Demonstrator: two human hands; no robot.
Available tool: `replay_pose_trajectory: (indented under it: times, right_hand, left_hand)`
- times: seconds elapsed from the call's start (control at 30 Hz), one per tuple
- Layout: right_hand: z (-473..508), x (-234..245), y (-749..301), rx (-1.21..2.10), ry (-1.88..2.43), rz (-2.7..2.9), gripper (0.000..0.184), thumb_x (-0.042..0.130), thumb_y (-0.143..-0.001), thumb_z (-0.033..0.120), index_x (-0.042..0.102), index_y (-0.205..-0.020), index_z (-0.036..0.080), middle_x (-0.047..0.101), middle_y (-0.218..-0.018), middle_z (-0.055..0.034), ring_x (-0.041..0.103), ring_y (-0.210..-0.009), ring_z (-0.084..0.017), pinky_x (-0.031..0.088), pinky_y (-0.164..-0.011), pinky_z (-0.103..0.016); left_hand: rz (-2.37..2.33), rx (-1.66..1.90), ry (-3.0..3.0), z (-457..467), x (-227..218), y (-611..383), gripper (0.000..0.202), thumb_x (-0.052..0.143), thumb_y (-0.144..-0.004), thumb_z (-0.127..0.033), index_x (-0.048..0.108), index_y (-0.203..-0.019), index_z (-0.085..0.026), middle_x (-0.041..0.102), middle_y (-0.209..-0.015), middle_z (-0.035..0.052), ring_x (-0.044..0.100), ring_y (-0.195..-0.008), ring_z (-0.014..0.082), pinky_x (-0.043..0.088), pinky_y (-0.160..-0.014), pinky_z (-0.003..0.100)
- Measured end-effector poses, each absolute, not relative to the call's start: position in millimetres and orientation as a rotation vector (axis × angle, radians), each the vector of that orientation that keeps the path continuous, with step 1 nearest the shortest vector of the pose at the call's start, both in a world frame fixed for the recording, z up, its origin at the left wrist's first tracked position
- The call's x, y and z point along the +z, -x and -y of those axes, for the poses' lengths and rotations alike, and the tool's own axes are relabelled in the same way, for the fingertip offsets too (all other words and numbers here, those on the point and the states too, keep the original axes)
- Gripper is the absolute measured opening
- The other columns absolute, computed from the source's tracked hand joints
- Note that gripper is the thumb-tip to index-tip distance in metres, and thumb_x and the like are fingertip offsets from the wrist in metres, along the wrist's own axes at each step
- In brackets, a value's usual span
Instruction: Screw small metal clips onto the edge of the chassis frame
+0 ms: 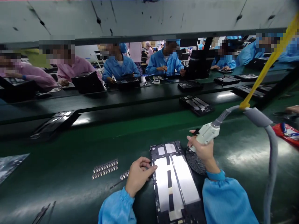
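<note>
**Driver poised beside the panel's far end**

Left hand [138, 175] rests half-curled on the panel [174, 180], at the workbench's [58, 174] near edge, gripping nothing. Right hand [203, 150] grips a corded screwdriver [206, 133] just right of it; fastening seems underway, needing exact tip placement. The tip is hidden.

We see a dark green table [70, 186], a black panel [175, 183] with silvery plates, our blue sleeves [224, 202], a pale tool [206, 133], and a yellow cord [268, 62].
</note>
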State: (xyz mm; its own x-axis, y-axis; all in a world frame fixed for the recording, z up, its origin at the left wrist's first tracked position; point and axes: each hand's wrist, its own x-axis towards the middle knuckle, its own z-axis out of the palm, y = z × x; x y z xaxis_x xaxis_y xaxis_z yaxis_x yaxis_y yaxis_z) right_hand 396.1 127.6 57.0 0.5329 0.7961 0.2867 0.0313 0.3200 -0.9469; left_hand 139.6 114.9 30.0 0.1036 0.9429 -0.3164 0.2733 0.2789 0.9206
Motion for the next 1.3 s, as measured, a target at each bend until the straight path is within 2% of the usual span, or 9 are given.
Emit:
replay_pose_trajectory:
  times: [0.2, 0.4, 0.6, 0.73, 0.8, 0.97, 1.13, 1.3]
  right_hand:
    - [-130, 52, -397, 0.613, 1.142, 0.879, 0.024, 0.076, -0.068, 0.023, 0.061, -0.084, 0.016, 0.058, -0.045, 0.0051, 0.053, -0.039, -0.013, 0.045, -0.045, -0.028]
    - [-131, 56, -394, 0.643, 1.16, 0.87, 0.026, 0.077, -0.066, 0.026, 0.061, -0.085, 0.016, 0.058, -0.047, 0.0047, 0.053, -0.04, -0.013, 0.045, -0.045, -0.027]
    - [-126, 54, -396, 0.618, 1.17, 0.862, 0.035, 0.081, -0.064, 0.032, 0.062, -0.088, 0.015, 0.057, -0.047, 0.0037, 0.053, -0.039, -0.015, 0.044, -0.042, -0.028]
    - [-120, 73, -395, 0.589, 1.041, 0.874, 0.038, 0.083, -0.065, 0.03, 0.061, -0.093, 0.016, 0.059, -0.048, 0.0027, 0.055, -0.042, -0.016, 0.047, -0.044, -0.029]
    - [-112, 89, -384, 0.645, 0.955, 0.899, 0.035, 0.081, -0.068, 0.028, 0.059, -0.094, 0.017, 0.057, -0.048, 0.0036, 0.054, -0.042, -0.015, 0.048, -0.046, -0.029]
    - [-98, 113, -330, 0.896, 0.917, 1.04, 0.026, 0.074, -0.077, 0.026, 0.059, -0.097, 0.019, 0.057, -0.049, 0.0042, 0.056, -0.046, -0.015, 0.05, -0.051, -0.031]
    - [-113, 101, -284, 0.973, 0.995, 1.151, 0.027, 0.075, -0.074, 0.026, 0.06, -0.095, 0.018, 0.058, -0.049, 0.0044, 0.056, -0.044, -0.015, 0.048, -0.049, -0.03]
    - [-126, 90, -266, 0.932, 1.019, 1.208, 0.024, 0.075, -0.073, 0.023, 0.06, -0.092, 0.017, 0.059, -0.049, 0.004, 0.056, -0.043, -0.014, 0.048, -0.048, -0.029]
  left_hand:
    - [-1.406, 0.722, -1.18, -114, 29, -137, 0.05, 0.079, -0.056, -0.048, 0.056, -0.085, -0.015, 0.056, -0.064, -0.0044, 0.055, -0.05, 0.0089, 0.045, -0.042, 0.019]
    - [-1.352, 0.68, -1.132, -110, 32, -130, 0.053, 0.075, -0.058, -0.056, 0.063, -0.088, -0.013, 0.066, -0.073, 0.0026, 0.063, -0.059, 0.0124, 0.048, -0.05, 0.021]
    - [-1.341, 0.739, -1.14, -108, 21, -131, 0.056, 0.075, -0.054, -0.064, 0.063, -0.075, -0.013, 0.061, -0.059, -0.0002, 0.058, -0.051, 0.0115, 0.042, -0.042, 0.02]
    - [-1.3, 0.803, -1.143, -112, 5, -136, 0.055, 0.072, -0.058, -0.066, 0.061, -0.073, -0.015, 0.056, -0.047, -0.0026, 0.051, -0.042, 0.0093, 0.038, -0.039, 0.019]
    - [-1.296, 0.829, -1.156, -111, 3, -138, 0.051, 0.07, -0.062, -0.063, 0.061, -0.073, -0.014, 0.055, -0.046, -0.0028, 0.05, -0.04, 0.0085, 0.037, -0.039, 0.018]
    - [-1.288, 0.817, -1.147, -106, 15, -138, 0.032, 0.07, -0.071, -0.044, 0.063, -0.074, -0.013, 0.059, -0.054, -0.0015, 0.06, -0.048, 0.011, 0.043, -0.04, 0.017]
    - [-1.276, 0.775, -1.144, -105, 19, -140, 0.014, 0.064, -0.078, -0.026, 0.066, -0.078, -0.013, 0.061, -0.055, -0.0011, 0.062, -0.05, 0.0108, 0.046, -0.043, 0.016]
    - [-1.28, 0.79, -1.157, -104, 15, -141, 0.009, 0.061, -0.079, -0.02, 0.067, -0.078, -0.013, 0.062, -0.057, -0.0005, 0.062, -0.05, 0.011, 0.045, -0.046, 0.018]
